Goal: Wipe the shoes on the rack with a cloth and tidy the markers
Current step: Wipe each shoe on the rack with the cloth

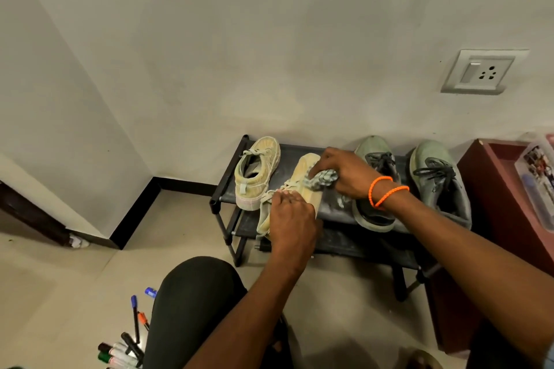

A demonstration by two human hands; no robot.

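- Shoe in hand was the yellow sneaker (302, 186), lying at centre frame on the top shelf of the black rack (221, 189), heel end hanging over the front edge toward me
- Its long axis ran from lower left to upper right in the frame, toe pointing up toward the wall and slightly right
- My left hand (292, 219) sat on the heel half, fingers curled over the collar and laces, steadying it; that hand was the nearer one to me
- My right hand (341, 172), with orange bands at the wrist, was closed around a bunched grey-green cloth (322, 180) pressed against the toe half from the right side
- So the cloth lay on the right flank of the shoe, above the left hand in the frame; I judged the next stroke would run along that long axis, toe to heel or back
- The matching yellow sneaker (257, 174) stood just left of it on the same shelf, toe toward the wall, apart from both hands
- Two grey-green shoes (434, 183) stood right of centre on the shelf, toes also to the wall
- Markers (126, 347) lay loose on the floor at the lower left of the frame, well apart from both hands, not yet tidied
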